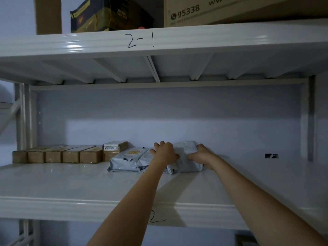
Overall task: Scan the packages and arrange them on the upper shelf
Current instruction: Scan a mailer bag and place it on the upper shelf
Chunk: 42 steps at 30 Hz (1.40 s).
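Far left on the shelf (53,176) runs a row of brown parcels (56,154), then grey mailer bags (124,161). The left hand (164,153) and right hand (201,155) each clasp the rightmost grey mailer bag (186,157) — the arranging step, apparently; next, squaring it against its neighbours. Beams read "2-1" (139,40) and "2" (157,217) — a carton (239,9) above shows "95338".

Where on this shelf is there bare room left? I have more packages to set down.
Bare shelf lies right of the grey mailer held by the left hand and right hand, out to the right upright, and along the front edge. It is crowded at the back left: brown boxes in a row, then grey bags.
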Tool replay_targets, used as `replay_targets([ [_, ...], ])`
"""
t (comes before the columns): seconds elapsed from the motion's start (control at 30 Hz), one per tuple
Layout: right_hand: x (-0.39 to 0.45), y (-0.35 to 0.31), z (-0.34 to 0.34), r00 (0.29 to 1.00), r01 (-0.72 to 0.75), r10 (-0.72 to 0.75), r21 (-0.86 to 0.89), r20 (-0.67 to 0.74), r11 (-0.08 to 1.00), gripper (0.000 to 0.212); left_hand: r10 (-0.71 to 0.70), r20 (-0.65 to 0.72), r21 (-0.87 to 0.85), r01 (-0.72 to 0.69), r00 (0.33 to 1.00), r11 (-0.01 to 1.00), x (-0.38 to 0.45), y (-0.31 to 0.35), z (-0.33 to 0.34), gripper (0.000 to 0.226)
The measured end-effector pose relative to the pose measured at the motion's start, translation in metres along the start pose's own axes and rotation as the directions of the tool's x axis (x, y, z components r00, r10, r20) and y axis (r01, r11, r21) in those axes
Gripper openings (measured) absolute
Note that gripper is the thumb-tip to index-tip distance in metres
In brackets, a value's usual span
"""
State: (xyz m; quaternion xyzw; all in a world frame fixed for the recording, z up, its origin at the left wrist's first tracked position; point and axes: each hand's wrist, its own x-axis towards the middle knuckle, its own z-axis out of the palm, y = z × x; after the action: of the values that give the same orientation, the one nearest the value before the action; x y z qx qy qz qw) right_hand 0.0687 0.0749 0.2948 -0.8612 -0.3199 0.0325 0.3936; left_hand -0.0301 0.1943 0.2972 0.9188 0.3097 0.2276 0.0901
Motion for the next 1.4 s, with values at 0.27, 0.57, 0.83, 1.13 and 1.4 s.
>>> replay_targets([
  [0.27,0.023,-0.007,0.005,0.996,0.065,-0.061,-0.06,0.065,0.996,0.067,-0.083,0.02,0.037,0.083,0.996,0.996,0.02,-0.007,0.011,0.039],
  [0.57,0.051,0.001,0.013,0.995,0.095,-0.093,-0.125,0.018,0.988,0.071,-0.145,0.049,-0.038,0.147,0.988,0.988,0.039,-0.006,0.024,0.055],
  [0.83,0.038,0.009,0.007,0.996,0.088,-0.092,-0.208,-0.011,0.974,0.081,-0.116,-0.016,-0.113,0.114,0.993,0.987,0.021,-0.003,0.022,0.058],
  [1.13,-0.032,0.001,-0.025,0.99,0.112,-0.125,-0.176,-0.064,0.978,0.068,-0.086,-0.162,-0.315,0.031,0.983,0.949,-0.031,0.02,0.012,0.045],
  [1.4,-0.116,0.033,-0.047,0.98,0.159,-0.164,-0.055,-0.11,0.986,0.043,0.006,-0.129,-0.598,-0.082,0.992,0.797,-0.108,0.057,0.019,0.031],
])
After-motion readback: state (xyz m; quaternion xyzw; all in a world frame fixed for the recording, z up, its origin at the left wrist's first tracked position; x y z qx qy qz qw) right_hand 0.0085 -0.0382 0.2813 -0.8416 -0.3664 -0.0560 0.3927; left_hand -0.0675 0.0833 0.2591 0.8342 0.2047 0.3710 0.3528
